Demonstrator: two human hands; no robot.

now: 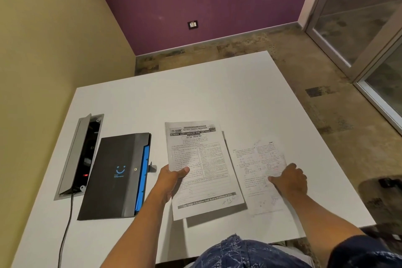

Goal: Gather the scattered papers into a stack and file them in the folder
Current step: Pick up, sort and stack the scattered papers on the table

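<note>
A printed test paper (208, 159) with a dark header is lifted slightly off the white table (217, 93), casting a shadow beneath. My left hand (171, 178) pinches its left edge, thumb on top. A second, fainter sheet (256, 172) lies flat on the table to the right. My right hand (291, 180) rests on that sheet's right side with fingers curled down onto it. The black folder (113, 176), with blue dividers along its right side and a blue smiley logo, lies closed on the table to the left.
An open grey cable box (78, 154) is set into the table left of the folder, with a black cord (65, 228) running toward the near edge. A dark chair (382, 191) stands at the right. The table's near edge runs just before my body.
</note>
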